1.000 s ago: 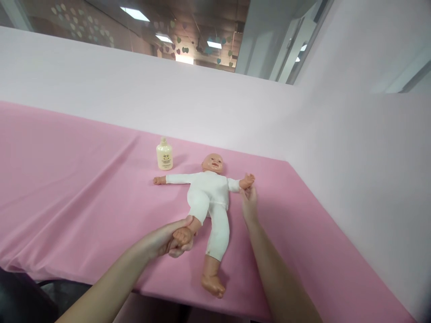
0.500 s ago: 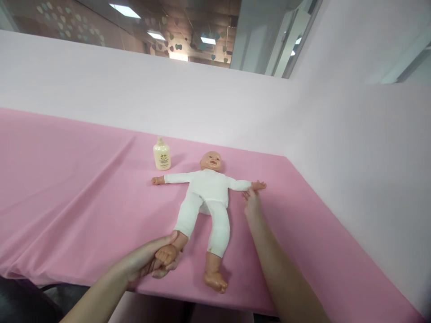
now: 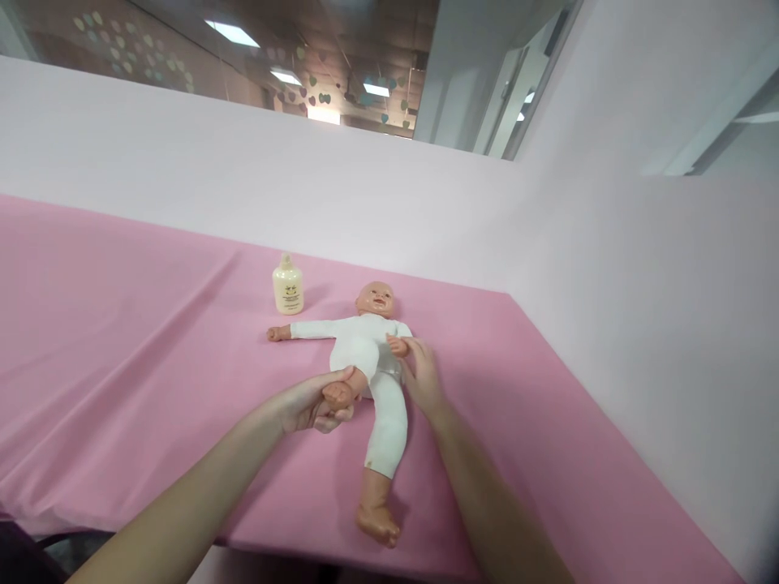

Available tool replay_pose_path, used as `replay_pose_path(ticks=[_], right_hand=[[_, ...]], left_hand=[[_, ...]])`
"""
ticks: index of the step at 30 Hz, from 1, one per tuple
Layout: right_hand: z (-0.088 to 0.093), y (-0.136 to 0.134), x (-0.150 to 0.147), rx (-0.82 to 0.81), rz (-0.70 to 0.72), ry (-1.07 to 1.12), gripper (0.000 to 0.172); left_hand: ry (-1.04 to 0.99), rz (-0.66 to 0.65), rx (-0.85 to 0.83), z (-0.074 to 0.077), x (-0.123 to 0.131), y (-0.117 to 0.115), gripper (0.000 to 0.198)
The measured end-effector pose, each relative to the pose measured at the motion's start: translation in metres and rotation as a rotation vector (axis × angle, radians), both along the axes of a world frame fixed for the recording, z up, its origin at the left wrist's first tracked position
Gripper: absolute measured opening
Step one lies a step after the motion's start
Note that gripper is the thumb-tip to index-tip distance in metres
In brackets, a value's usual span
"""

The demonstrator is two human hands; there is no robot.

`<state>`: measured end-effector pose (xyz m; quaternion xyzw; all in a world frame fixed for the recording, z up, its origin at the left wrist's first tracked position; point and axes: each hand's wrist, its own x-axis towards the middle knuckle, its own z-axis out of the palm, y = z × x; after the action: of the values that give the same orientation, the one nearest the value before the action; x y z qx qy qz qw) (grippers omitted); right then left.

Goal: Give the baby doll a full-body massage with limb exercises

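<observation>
A baby doll [image 3: 359, 345] with a white cloth body and bare plastic head, hands and feet lies on its back. My left hand [image 3: 313, 405] is wrapped around the ankle of the leg on the left, which is bent up toward the belly. With my right hand [image 3: 421, 371] I grip the doll's arm on the right near its wrist, folded across the chest; the little hand sticks out past my fingertips. The other leg lies straight toward the near edge, and the other arm stretches out to the left.
A cream pump bottle [image 3: 288, 288] with a dark label stands left of the doll's head. Pink cloth [image 3: 152, 349] covers the table, creased at left. White walls [image 3: 365, 203] rise behind and to the right, with a window [image 3: 341, 65] above.
My left hand has pushed the held leg up toward the belly, bending it. My right hand has brought the arm from stretched outward to across the chest.
</observation>
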<state>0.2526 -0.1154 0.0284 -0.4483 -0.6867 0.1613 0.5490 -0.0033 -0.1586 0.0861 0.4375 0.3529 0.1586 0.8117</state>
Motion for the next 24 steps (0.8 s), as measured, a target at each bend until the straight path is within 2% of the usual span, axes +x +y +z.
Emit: replay_pose_path(ticks=[3, 5, 7, 11, 16, 20, 24], right_hand=[[0.000, -0.001, -0.002, 0.042, 0.003, -0.175, 0.034], [-0.001, 0.000, -0.001, 0.046, -0.011, -0.159, 0.036], [-0.003, 0.002, 0.001, 0.019, -0.042, -0.057, 0.038], [-0.002, 0.010, 0.008, -0.120, -0.083, 0.281, 0.051], [-0.002, 0.020, 0.023, -0.143, -0.150, 0.548, 0.069], [-0.019, 0.030, 0.039, -0.279, -0.234, 0.684, 0.065], [-0.033, 0.036, 0.046, -0.396, -0.292, 0.792, 0.055]], left_hand=[[0.031, 0.003, 0.000, -0.005, 0.004, -0.002, 0.072], [0.049, 0.017, -0.004, -0.004, 0.002, -0.006, 0.073], [0.067, 0.033, -0.008, -0.003, -0.004, -0.012, 0.074], [0.092, 0.048, -0.031, -0.006, -0.024, -0.031, 0.075], [0.139, 0.133, -0.114, -0.030, -0.047, -0.063, 0.075], [0.195, 0.190, -0.152, -0.050, -0.055, -0.082, 0.080], [0.157, 0.186, -0.181, -0.058, -0.058, -0.088, 0.073]])
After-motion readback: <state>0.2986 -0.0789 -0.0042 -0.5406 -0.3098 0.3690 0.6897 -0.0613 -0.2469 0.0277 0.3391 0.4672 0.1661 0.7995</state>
